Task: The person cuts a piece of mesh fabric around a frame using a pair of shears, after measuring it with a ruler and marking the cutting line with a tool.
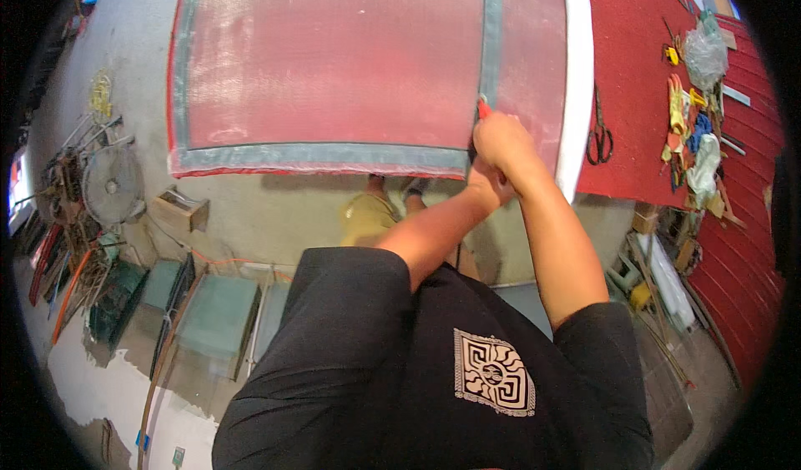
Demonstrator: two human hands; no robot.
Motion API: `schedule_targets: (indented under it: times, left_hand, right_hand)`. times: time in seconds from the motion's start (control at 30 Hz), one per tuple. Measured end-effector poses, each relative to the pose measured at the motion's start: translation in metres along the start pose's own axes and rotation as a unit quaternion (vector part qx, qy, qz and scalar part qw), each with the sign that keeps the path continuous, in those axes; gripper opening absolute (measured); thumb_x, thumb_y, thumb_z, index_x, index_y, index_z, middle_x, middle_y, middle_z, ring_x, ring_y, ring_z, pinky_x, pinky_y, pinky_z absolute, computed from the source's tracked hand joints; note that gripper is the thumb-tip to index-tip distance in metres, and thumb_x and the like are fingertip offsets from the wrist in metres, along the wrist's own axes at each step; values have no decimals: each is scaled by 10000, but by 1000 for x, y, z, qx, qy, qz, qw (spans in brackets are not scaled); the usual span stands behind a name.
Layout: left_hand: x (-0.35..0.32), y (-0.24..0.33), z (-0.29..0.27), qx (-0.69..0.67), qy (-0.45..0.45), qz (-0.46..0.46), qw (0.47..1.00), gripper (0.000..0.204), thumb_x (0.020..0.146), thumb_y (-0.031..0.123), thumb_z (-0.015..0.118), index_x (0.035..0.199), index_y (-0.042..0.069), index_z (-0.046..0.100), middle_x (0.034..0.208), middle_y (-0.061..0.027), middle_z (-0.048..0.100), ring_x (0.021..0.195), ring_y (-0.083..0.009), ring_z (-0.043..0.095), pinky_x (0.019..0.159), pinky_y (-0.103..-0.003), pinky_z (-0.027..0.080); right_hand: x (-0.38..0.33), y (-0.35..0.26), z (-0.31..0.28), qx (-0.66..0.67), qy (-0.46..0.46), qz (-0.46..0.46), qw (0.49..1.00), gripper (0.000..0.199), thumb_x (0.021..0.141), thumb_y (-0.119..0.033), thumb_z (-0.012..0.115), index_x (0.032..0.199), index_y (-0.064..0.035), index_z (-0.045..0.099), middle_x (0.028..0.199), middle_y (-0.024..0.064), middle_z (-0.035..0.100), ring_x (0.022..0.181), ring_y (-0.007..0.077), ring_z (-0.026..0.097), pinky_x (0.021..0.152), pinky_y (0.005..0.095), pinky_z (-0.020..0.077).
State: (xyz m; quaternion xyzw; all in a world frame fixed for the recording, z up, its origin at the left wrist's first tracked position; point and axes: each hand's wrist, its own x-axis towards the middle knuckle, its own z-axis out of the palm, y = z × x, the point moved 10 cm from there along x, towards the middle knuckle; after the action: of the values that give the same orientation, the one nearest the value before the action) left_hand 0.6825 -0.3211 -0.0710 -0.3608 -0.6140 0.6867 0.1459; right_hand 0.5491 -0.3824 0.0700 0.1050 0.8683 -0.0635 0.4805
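Observation:
A translucent mesh sheet (334, 70) with grey-blue bands (334, 153) along its edges lies over the red table. My right hand (505, 140) is closed around a small red-handled tool (484, 109), whose tip meets the upright grey band (492, 36). Its working end is too small to make out. Just below, my left hand (491, 182) is by the sheet's near edge, partly covered by the right wrist, with its fingers hidden. Left of the tool, the near band ends at a dark gap in the sheet. A white strip (577, 78) runs along the sheet's right side.
Black scissors (599, 140) lie on the red tabletop (630, 78). Gloves (676, 107), a clear plastic bag (706, 53) and mixed tools clutter its right edge. On the floor at left stand a fan (113, 182), a wooden box (179, 211) and glass-like panels (217, 316).

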Motion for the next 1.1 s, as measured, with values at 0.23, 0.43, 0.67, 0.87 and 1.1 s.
schedule_targets:
  times: [0.23, 0.43, 0.67, 0.87, 1.1]
  left_hand:
    - [-24, -100, 64, -816, -1, -113, 567, 785, 1057, 515, 391, 1713, 99, 279, 1804, -99, 242, 1673, -269, 177, 1368, -454, 82]
    - [-24, -82, 58, -971, 82, -107, 195, 862, 992, 492, 494, 1685, 14, 306, 1790, -218, 218, 1666, -378, 169, 1367, -492, 84]
    - [-21, -100, 64, -890, 81, -221, 391, 841, 1013, 498, 448, 1688, 18, 303, 1793, -211, 216, 1671, -383, 151, 1363, -521, 59]
    - [-21, -100, 65, -843, 68, -251, 470, 837, 1016, 489, 433, 1682, -2, 309, 1790, -221, 220, 1675, -395, 133, 1356, -563, 33]
    - [-28, -113, 70, -863, 83, -219, 448, 812, 1018, 456, 431, 1653, -44, 350, 1774, -257, 239, 1675, -405, 131, 1342, -613, 12]
  right_hand:
    - [5, 18, 41, -96, 145, -18, 985, 606, 1003, -190, 489, 1514, 136, 499, 1697, 372, 302, 1622, 485, 255, 1317, 576, 214]
    - [11, 14, 39, -112, 50, -3, 992, 626, 998, -203, 508, 1596, -21, 494, 1702, 372, 301, 1634, 489, 225, 1321, 572, 182]
    - [-4, 11, 50, -185, 127, -15, 974, 717, 1005, -216, 487, 1634, 103, 359, 1729, 392, 203, 1653, 512, 107, 1331, 590, 80]
    - [-21, 4, 61, -270, 257, -56, 926, 691, 1014, -227, 473, 1618, 100, 396, 1726, 359, 264, 1639, 525, 162, 1329, 597, 107]
    - [16, 21, 59, -225, 150, 2, 963, 713, 1009, -273, 492, 1644, 39, 400, 1750, 341, 216, 1653, 514, 98, 1335, 585, 55]
